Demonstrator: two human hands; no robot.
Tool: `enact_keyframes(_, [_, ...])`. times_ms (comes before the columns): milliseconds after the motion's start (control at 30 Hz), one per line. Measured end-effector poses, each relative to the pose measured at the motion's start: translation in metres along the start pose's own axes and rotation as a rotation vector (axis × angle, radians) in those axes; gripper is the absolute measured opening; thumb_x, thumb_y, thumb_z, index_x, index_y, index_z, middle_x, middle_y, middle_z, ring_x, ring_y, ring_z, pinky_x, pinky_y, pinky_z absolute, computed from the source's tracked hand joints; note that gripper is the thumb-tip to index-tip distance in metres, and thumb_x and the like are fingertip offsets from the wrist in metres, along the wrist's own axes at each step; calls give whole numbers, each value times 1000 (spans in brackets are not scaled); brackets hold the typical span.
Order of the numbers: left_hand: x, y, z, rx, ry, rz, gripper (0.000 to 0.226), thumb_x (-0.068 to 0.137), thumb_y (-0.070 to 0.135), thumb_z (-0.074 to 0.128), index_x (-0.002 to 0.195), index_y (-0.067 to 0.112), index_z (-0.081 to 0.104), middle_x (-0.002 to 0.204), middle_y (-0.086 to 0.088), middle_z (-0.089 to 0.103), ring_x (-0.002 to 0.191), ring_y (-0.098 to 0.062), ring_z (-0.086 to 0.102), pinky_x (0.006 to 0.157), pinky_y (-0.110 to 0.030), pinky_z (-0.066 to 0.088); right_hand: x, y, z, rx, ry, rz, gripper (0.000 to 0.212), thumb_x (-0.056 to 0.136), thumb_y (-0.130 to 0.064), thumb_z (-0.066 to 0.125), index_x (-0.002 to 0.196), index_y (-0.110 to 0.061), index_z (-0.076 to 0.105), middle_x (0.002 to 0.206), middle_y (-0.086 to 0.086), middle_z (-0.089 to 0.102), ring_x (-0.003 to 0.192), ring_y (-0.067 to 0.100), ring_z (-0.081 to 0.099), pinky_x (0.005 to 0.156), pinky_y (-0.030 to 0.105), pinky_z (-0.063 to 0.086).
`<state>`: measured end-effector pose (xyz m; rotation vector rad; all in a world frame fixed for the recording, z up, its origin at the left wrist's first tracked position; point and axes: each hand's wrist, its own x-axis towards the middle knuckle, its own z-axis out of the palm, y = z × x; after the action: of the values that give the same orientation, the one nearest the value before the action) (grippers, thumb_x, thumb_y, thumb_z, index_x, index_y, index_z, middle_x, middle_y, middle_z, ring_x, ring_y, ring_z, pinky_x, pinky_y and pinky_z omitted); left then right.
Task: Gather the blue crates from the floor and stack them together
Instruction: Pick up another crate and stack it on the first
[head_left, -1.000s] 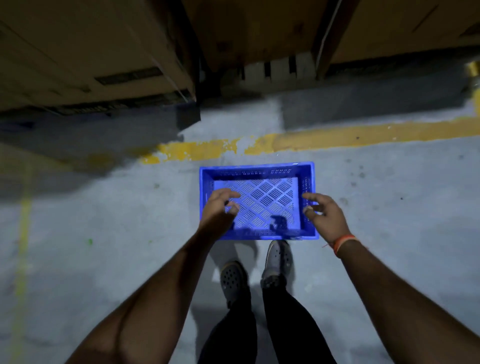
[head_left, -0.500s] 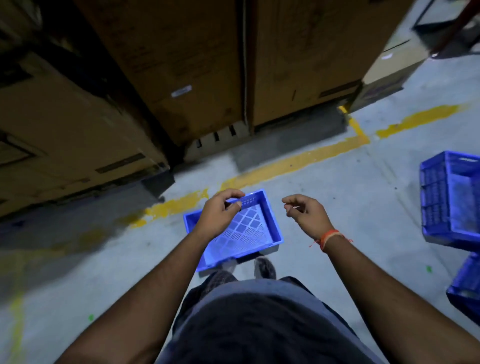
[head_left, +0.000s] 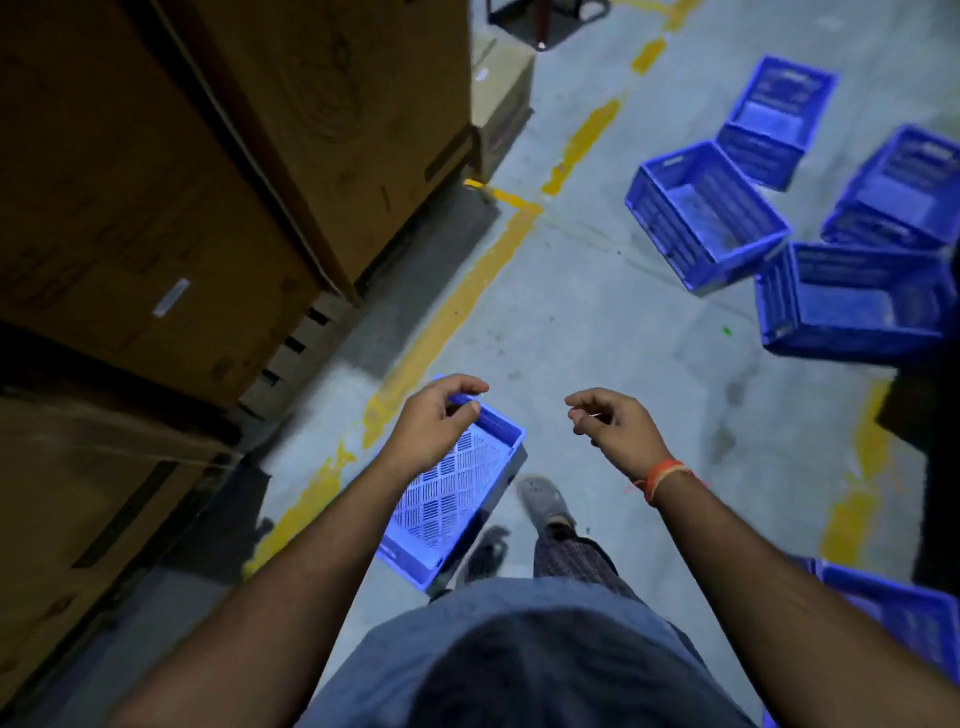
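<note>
A: Crates first: where is the shallow blue crate (head_left: 457, 493)?

B: It hangs tilted above the grey floor (head_left: 597, 338), off the left hand (head_left: 434, 428), in front of the person's legs. Its slatted bottom faces the camera and its far end is the high one.

A: And the grip?

B: The left hand's fingers curl over the far rim with the thumb under it, so that grip is closed around the crate's edge. The right hand (head_left: 610, 423) carries nothing; its fingers are loosely curled, half open, well clear of the crate. An orange band (head_left: 662, 478) sits on that wrist.

A: Other crates?

B: 4 deep blue crates (head_left: 706, 213) lie scattered on the floor ahead and to the right, some touching each other, all open side up. 1 more blue crate (head_left: 893, 613) shows behind the right forearm at the lower right.

A: What's on the left?

B: Tall cardboard boxes (head_left: 208, 182) on a pallet, with a worn yellow line (head_left: 467, 296) painted on the floor beside them. 1 grey shoe (head_left: 543, 501) shows under the held crate's near corner.
</note>
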<state>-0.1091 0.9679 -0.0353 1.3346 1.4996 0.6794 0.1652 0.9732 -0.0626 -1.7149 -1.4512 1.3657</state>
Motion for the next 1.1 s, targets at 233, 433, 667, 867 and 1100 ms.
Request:
enact_keyframes(233, [-4,5,25,51,-203,55,22,93,21,64,111,32,69,105,11,72,84,-37,67,74,-47,56,-76,33,-10,122,188,119,17,94,-14,62,107,-18,72,96,6,71,81,13,70,64,13,48])
enact_keyframes(433, [11,37,73,90,-325,77,20,96,19,61,109,31,69,80,2,71,60,-11,62,55,-18,43,-107,49,-48,186,325,161,16,94,-20,62,105,-25,72,96,1,71,81,10,69,70,20,48])
enact_keyframes(667, [31,92,164,130,-521,127,19,94,22,63,107,34,70,87,5,73,93,-15,72,60,-19,45,-140,93,-117,266,510,228,15,93,-17,63,101,-25,73,88,4,70,77,10,69,62,12,46])
enact_keyframes(867, [50,144,249,217,-630,187,20,94,20,62,107,33,70,89,5,73,91,-21,71,55,-18,43,-155,137,-182,327,612,259,16,93,-13,62,102,-21,73,86,11,70,75,10,67,61,11,46])
enact_keyframes(1100, [66,184,329,299,-767,267,19,95,21,62,108,33,70,98,12,71,92,-13,71,55,-10,42,-174,171,-229,425,729,282,18,93,-6,59,106,-11,70,84,8,67,74,13,63,60,10,44])
